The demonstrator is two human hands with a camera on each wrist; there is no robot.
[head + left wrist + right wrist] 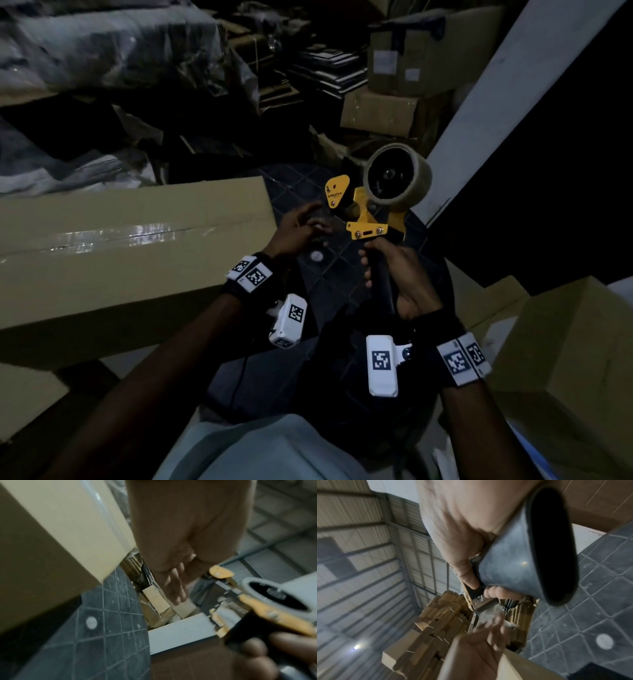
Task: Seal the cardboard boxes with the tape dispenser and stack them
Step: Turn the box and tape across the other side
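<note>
My right hand [394, 274] grips the black handle of a yellow tape dispenser [363, 212] and holds it up, with the roll of brown tape [397, 176] on top. My left hand [298, 229] is just left of the dispenser's front end. Its fingers [175, 585] are stretched out loosely and hold nothing that I can make out. A long cardboard box [130, 240] lies at the left, with shiny clear tape along its top seam. The right wrist view shows the handle [522, 561] close up in my palm.
A second cardboard box [565, 342] stands at the right. Dark tiled floor [329, 284] lies between the boxes. A white slanted beam [496, 102] rises behind the dispenser. Stacked cartons [404, 61] and plastic-wrapped bundles [102, 44] crowd the back.
</note>
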